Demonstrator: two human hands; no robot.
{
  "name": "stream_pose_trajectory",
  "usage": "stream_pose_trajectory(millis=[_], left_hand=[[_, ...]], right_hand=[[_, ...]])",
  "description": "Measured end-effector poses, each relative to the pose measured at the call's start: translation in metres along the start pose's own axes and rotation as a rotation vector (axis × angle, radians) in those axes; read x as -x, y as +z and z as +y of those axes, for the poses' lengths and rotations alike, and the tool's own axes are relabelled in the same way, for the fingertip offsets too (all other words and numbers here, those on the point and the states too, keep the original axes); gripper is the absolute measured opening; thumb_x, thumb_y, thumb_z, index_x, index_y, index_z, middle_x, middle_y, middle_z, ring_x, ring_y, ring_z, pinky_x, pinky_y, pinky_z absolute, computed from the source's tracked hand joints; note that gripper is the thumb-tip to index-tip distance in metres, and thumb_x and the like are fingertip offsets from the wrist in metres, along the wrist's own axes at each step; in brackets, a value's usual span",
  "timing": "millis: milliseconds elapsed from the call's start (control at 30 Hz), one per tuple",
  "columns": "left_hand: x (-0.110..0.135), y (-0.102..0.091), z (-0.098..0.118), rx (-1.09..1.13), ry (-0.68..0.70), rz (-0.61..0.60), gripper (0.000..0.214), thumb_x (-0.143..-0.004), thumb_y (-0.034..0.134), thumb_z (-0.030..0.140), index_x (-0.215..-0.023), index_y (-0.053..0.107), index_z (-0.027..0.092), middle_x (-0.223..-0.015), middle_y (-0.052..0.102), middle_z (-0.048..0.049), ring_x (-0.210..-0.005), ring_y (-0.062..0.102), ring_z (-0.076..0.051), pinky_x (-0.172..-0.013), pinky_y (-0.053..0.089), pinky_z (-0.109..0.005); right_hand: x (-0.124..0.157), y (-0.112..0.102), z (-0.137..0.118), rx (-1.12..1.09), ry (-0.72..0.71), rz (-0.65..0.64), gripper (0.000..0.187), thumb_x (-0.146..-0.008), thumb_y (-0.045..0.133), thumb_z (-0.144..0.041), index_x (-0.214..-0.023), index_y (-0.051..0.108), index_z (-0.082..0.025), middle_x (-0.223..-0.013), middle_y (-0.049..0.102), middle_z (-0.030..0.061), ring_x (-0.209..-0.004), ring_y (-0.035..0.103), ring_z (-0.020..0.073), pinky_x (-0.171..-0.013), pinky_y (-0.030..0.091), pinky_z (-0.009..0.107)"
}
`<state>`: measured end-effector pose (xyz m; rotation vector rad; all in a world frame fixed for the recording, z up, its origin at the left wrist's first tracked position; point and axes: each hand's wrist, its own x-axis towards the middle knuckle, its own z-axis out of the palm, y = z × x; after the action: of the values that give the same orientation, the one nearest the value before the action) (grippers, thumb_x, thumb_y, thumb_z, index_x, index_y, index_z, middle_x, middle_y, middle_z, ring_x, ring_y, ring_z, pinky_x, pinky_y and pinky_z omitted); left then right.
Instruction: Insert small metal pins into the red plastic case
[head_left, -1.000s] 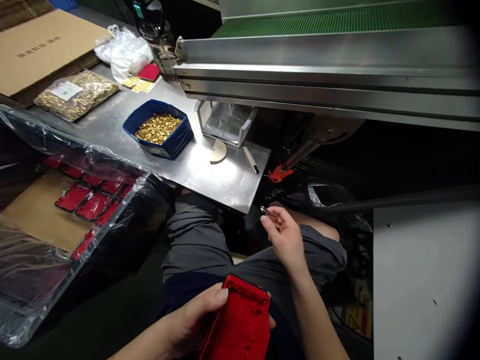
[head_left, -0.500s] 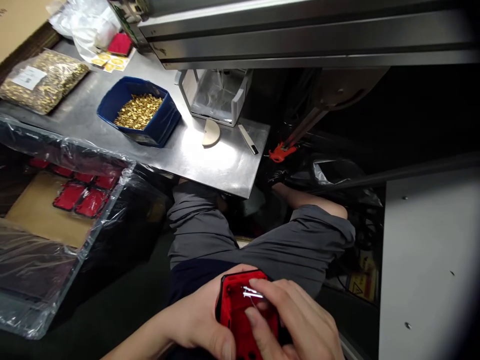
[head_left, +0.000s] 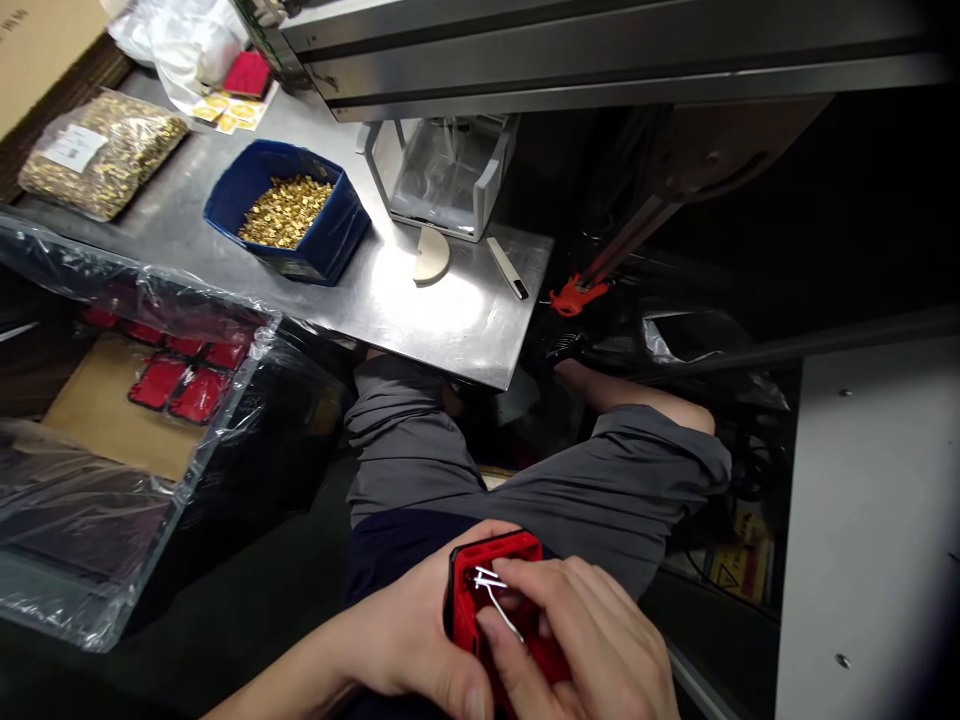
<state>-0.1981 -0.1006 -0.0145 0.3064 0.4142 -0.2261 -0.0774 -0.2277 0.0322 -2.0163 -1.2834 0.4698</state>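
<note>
My left hand (head_left: 409, 640) grips the red case (head_left: 491, 565); right fingers (head_left: 517, 640) are pinched on the metal clip (head_left: 491, 592). Seat it squarely, case steady.

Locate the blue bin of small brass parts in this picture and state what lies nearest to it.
In the head view, the blue bin sits upper left on the steel table, between the bagged brass parts and the grey holder.

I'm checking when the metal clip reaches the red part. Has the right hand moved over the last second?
Yes. The right hand has come down from beside the steel table's corner, toward the person, onto the red part above the lap.
</note>
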Motion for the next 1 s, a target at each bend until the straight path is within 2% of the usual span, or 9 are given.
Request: stream_pose_trajectory(millis=[167, 367, 600, 800, 900, 1000], left_hand=[[0.0002, 0.0032, 0.0026, 0.076, -0.009, 0.004, 0.101, -0.034, 0.102, 0.008, -0.124, 0.060, 0.024, -0.120, 0.072, -0.0043, -0.097, 0.069, -0.018, -0.086, 0.049, -0.026], [0.0003, 0.0015, -0.0002, 0.061, -0.005, -0.002, 0.107, -0.033, 0.101, 0.007, -0.129, 0.058, 0.028, -0.125, 0.069, -0.0034, -0.097, 0.069, -0.019, -0.087, 0.049, -0.027], [-0.0012, 0.0028, 0.0014, 0.022, 0.022, -0.031, 0.100, -0.038, 0.102, 0.010, -0.126, 0.058, 0.028, -0.130, 0.066, -0.0030, -0.092, 0.068, -0.014, -0.086, 0.050, -0.025], [-0.0047, 0.0052, 0.0026, -0.056, 0.038, -0.073, 0.081, -0.043, 0.101, 0.012, -0.109, 0.056, 0.022, -0.108, 0.067, 0.0013, -0.087, 0.064, -0.013, -0.082, 0.049, -0.024], [-0.0058, 0.0058, 0.0029, -0.116, 0.058, -0.068, 0.081, -0.045, 0.101, 0.016, -0.110, 0.052, 0.020, -0.103, 0.065, 0.0003, -0.085, 0.062, -0.014, -0.077, 0.047, -0.023], [-0.0045, 0.0057, 0.0054, -0.128, 0.021, -0.101, 0.075, -0.058, 0.096, 0.025, -0.118, 0.050, 0.020, -0.108, 0.063, -0.0029, -0.094, 0.064, -0.019, -0.084, 0.048, -0.028]], right_hand=[[-0.0006, -0.0004, -0.0009, -0.003, 0.015, 0.000, 0.021, -0.088, 0.070, -0.025, -0.108, 0.062, -0.023, -0.074, 0.070, -0.0002, -0.060, 0.061, 0.0152, -0.057, 0.045, 0.030], [-0.0007, 0.0003, 0.0010, -0.017, 0.016, 0.004, 0.021, -0.088, 0.070, -0.022, -0.107, 0.062, -0.022, -0.073, 0.069, -0.0003, -0.060, 0.062, 0.0153, -0.058, 0.044, 0.030], [-0.0005, -0.0008, -0.0011, -0.035, 0.029, 0.033, 0.015, -0.091, 0.067, -0.020, -0.105, 0.064, -0.022, -0.069, 0.065, -0.0015, -0.059, 0.059, 0.0143, -0.058, 0.043, 0.030], [-0.0028, -0.0036, -0.0034, -0.028, 0.047, 0.016, 0.012, -0.091, 0.066, -0.016, -0.102, 0.066, -0.021, -0.071, 0.065, -0.0024, -0.062, 0.059, 0.0134, -0.060, 0.041, 0.029], [-0.0043, -0.0039, -0.0057, -0.032, 0.080, 0.004, 0.009, -0.093, 0.063, -0.016, -0.100, 0.065, -0.021, -0.075, 0.068, -0.0017, -0.064, 0.060, 0.0142, -0.061, 0.042, 0.030], [-0.0039, -0.0030, -0.0066, -0.106, 0.122, -0.005, 0.009, -0.093, 0.062, -0.016, -0.098, 0.066, -0.022, -0.079, 0.071, -0.0017, -0.068, 0.064, 0.0136, -0.064, 0.047, 0.028]])
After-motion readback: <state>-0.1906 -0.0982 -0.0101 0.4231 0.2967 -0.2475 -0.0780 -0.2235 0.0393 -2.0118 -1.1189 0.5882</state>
